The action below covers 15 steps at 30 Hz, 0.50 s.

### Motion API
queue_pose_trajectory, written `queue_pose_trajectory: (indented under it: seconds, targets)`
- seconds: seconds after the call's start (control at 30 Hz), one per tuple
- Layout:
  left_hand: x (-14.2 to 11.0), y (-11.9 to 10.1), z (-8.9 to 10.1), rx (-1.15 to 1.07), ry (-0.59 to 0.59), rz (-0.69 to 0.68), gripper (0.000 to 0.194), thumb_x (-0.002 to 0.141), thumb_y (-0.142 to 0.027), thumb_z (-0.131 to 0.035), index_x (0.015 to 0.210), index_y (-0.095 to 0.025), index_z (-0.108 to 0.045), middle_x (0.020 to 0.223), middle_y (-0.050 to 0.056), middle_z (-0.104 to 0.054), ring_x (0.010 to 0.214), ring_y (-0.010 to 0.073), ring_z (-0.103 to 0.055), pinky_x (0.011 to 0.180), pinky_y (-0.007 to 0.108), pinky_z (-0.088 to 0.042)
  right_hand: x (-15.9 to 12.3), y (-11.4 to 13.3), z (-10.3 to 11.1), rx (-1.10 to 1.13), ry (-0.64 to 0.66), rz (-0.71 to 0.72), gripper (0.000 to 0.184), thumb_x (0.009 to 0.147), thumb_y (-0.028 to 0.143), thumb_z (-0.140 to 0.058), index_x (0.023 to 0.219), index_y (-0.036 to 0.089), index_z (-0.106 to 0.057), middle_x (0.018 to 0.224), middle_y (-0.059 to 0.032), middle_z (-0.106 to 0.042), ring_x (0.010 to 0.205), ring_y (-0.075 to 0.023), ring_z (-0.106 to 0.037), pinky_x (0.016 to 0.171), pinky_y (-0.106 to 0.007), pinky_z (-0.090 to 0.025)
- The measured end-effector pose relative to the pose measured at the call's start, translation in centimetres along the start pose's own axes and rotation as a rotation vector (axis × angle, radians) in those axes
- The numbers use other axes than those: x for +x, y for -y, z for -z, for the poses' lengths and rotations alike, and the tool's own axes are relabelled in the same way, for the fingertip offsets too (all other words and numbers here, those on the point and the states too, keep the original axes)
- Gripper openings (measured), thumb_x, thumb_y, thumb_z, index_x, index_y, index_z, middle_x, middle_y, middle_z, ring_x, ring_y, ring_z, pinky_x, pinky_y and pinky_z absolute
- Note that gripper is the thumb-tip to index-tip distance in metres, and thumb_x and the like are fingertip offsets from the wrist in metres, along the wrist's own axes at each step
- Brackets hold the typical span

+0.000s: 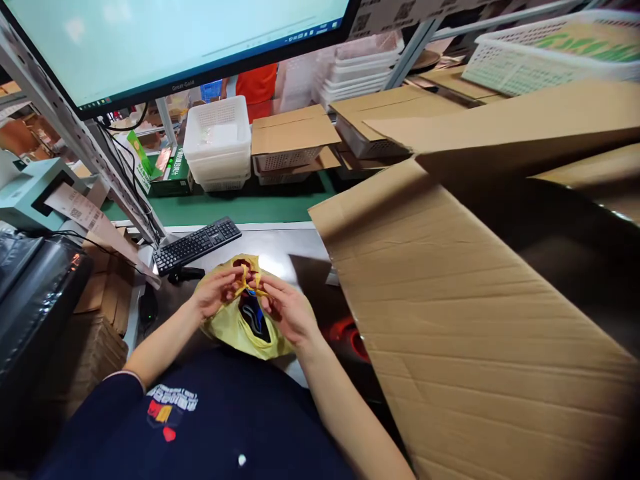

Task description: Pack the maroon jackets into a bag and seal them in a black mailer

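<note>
two slanted forearms [345, 407], left hand [214, 294] and right hand [291, 311] pinching yellow bag [229, 328]

Yellow bag [226, 325], black keyboard [198, 246]

Two bare hands [219, 292] [293, 313] pinch the top of a thin yellow plastic bag [229, 328] on a grey metal desk [270, 243], with a black rectangular keyboard [197, 245] beyond it at left and a large brown cardboard box [450, 320] at right.

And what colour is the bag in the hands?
The bag is yellow, as the head view shows.
</note>
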<state>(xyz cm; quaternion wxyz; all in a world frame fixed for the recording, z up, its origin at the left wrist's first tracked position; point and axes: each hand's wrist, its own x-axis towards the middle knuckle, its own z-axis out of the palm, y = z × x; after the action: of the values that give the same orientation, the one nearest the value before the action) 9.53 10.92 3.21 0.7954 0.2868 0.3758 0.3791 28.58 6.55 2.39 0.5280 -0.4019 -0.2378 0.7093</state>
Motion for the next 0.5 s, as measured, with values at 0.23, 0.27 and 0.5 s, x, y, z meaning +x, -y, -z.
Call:
queue_pose_trajectory:
  seconds: [0.23,0.27,0.5]
  targets:
    - [-0.2,1.9,1.5,0.097,0.140,-0.067,0.061,0.064,-0.045,-0.093,0.118,-0.021,-0.079,0.132,0.013,-0.070,0.094,0.0163,-0.065,0.071,0.022,-0.045,0.6,-0.6,-1.2,-0.121,-0.022,-0.080,0.043,0.072,0.029,-0.083,0.112,0.017,-0.076,0.084,-0.0065,-0.077,0.055,-0.0109,-0.066,0.046,-0.018,-0.049]
    - [0.0,2.0,1.7,0.133,0.134,-0.074,0.062,0.063,-0.047,-0.093,0.118,-0.021,-0.079,0.131,0.012,-0.070,0.091,0.0156,-0.064,0.071,0.023,-0.046,0.8,-0.6,-1.3,-0.140,-0.020,-0.084,0.042,0.073,0.030,-0.082,0.112,0.017,-0.075,0.082,-0.0059,-0.077,0.055,-0.0109,-0.067,0.047,-0.018,-0.049]
    - [0.4,0.2,1.0,0.548,0.096,-0.097,0.067,0.067,-0.059,-0.084,0.121,-0.019,-0.076,0.108,0.011,-0.076,0.097,0.0240,-0.069,0.088,0.035,-0.053,0.3,0.0,-2.9,-0.627,0.042,0.014,0.011,0.084,0.028,-0.060,0.088,0.018,-0.060,0.065,0.0014,-0.066,0.049,-0.0098,-0.057,0.048,-0.019,-0.044]
